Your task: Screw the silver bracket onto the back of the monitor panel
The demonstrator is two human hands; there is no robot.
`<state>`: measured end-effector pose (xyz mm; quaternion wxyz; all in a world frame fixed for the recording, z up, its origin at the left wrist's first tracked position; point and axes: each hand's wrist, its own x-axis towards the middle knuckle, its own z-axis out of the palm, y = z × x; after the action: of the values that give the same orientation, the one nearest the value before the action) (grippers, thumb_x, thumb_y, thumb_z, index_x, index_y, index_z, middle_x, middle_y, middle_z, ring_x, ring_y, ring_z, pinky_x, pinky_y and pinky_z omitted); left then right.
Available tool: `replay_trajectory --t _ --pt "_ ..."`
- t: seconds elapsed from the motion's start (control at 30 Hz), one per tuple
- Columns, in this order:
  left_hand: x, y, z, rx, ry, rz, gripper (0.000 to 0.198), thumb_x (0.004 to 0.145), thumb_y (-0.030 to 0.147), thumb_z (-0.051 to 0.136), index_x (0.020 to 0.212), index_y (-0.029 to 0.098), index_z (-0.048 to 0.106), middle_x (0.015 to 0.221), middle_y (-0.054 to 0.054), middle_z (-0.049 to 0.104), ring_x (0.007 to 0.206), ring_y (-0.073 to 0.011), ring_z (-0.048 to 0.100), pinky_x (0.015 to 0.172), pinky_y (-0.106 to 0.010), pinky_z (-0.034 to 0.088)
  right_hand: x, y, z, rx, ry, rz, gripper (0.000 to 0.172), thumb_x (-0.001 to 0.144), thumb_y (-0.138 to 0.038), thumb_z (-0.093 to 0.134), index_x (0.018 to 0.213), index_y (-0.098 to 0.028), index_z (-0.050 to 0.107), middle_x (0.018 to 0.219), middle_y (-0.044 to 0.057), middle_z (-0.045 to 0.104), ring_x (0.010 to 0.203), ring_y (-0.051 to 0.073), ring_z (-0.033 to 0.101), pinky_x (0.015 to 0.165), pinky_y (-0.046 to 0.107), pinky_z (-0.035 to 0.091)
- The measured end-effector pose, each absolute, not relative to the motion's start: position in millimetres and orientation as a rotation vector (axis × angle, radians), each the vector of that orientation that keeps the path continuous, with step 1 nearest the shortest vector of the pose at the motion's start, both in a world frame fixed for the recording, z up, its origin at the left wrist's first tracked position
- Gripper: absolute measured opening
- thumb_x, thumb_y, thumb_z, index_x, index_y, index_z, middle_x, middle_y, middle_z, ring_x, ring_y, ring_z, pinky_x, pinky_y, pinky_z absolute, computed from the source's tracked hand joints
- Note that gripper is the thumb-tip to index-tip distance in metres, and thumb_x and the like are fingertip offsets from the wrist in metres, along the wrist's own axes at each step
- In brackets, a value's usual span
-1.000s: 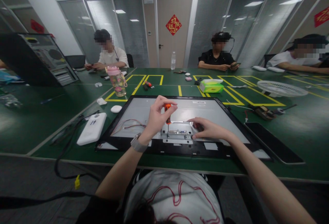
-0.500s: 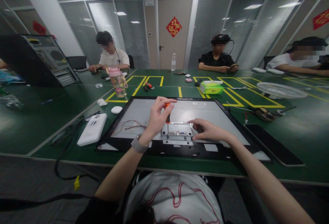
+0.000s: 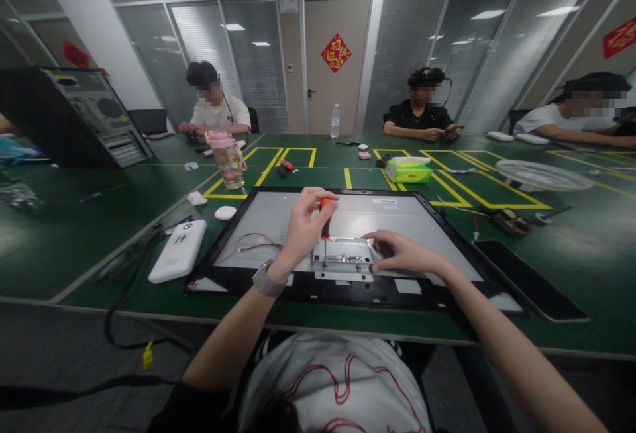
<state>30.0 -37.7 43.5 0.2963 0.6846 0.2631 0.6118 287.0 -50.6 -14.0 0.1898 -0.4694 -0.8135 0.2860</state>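
Note:
A flat monitor panel [image 3: 268, 214] in a black frame lies face down on the green table [image 3: 74, 241]. A small metal circuit-board cover [image 3: 342, 251] sits near its front edge. My left hand [image 3: 303, 228], with a watch on the wrist, is closed round an orange-handled screwdriver [image 3: 324, 218] held upright, tip down on the cover's left side. My right hand [image 3: 400, 252] rests on the cover's right end, fingers curled and pressing on it. Thin coloured wires [image 3: 248, 241] run across the panel to the left.
A white power adapter [image 3: 177, 249] and a black cable lie left of the panel. A dark slab [image 3: 527, 277] lies to the right, a fan grille [image 3: 544, 173] beyond it. A pink-lidded bottle [image 3: 227, 158], a green tissue pack [image 3: 408, 169] and a computer case [image 3: 74, 115] stand further off. Three people sit across the table.
The view has shifted slightly. My left hand's fingers have moved a little on the screwdriver handle. My right hand stays on the cover.

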Motion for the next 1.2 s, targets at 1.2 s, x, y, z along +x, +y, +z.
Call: replay_trajectory --t 1.2 --pt "30.1 -41.7 43.8 1.770 0.647 1.621 0.018 0.087 0.024 0.059 0.100 0.021 0.072 0.090 -0.005 0.067 0.084 -0.0160 0.062 0.080 -0.030 0.048 285.0 -52.1 -11.6 -1.340 -2.269 0.809 0.070 0.067 -0.050 0.078 0.126 -0.016 0.061 0.090 0.004 0.057 0.083 0.022 0.056 0.077 0.034 0.047"
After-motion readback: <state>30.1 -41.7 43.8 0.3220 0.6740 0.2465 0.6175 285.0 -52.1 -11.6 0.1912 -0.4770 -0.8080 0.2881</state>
